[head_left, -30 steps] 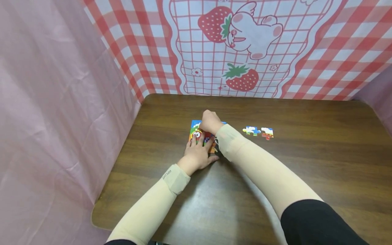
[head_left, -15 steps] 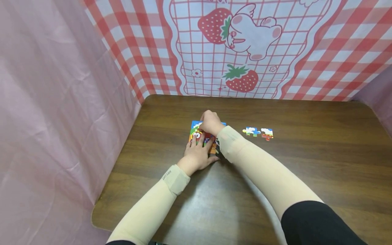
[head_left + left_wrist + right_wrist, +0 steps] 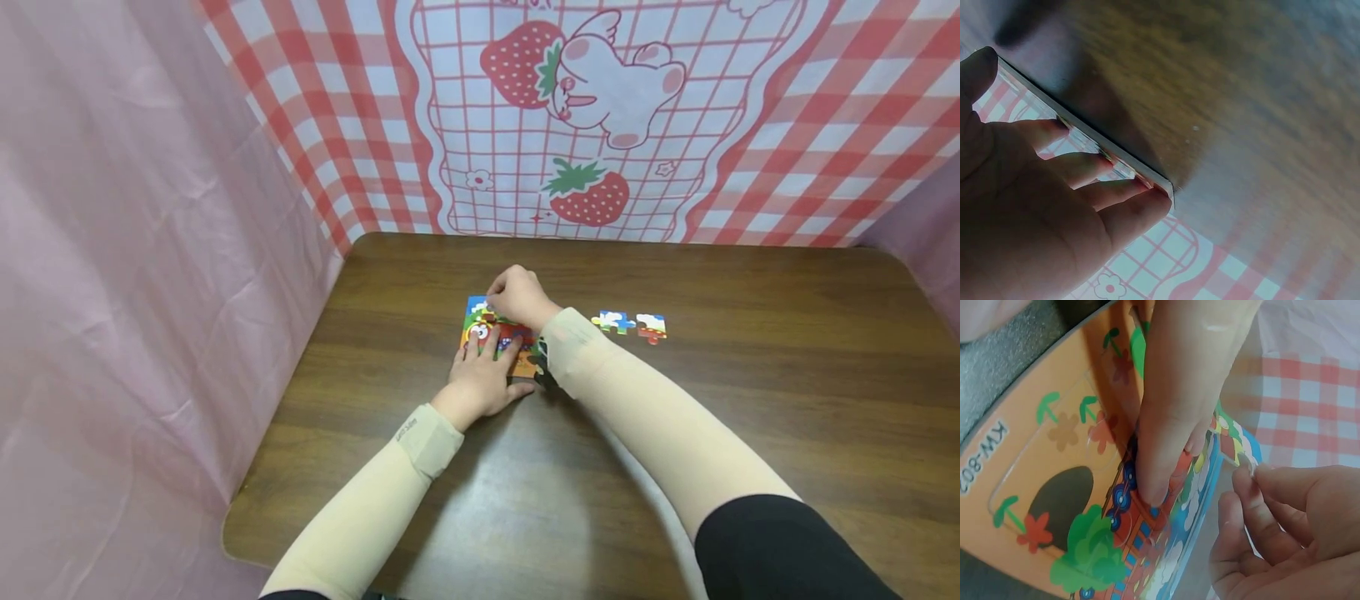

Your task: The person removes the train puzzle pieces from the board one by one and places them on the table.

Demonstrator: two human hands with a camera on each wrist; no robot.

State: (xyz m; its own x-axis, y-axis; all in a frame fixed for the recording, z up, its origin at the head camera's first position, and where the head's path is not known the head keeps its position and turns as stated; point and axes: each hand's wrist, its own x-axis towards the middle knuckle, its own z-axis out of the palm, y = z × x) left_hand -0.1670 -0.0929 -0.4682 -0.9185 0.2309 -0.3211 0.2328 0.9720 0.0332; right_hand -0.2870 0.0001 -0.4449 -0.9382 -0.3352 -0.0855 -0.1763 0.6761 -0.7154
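A colourful jigsaw puzzle board lies on the table, showing a train scene inside an orange frame in the right wrist view. My left hand rests on its near part with fingers spread and straight. Over the far edge, my right hand pinches a small puzzle piece with green, yellow and red on it; its fingertips hide part of the piece. In the left wrist view, the left fingers lie on the board beside its edge. The hands and right forearm cover much of the picture.
Two loose puzzle pieces, a blue-and-white one and a red-and-white one, lie side by side right of the board. Behind the wooden table hangs a red checked cloth; a pink curtain is at the left.
My right hand has shifted slightly right and away, uncovering more of the board's upper left and its near right corner. The left hand stays in place.
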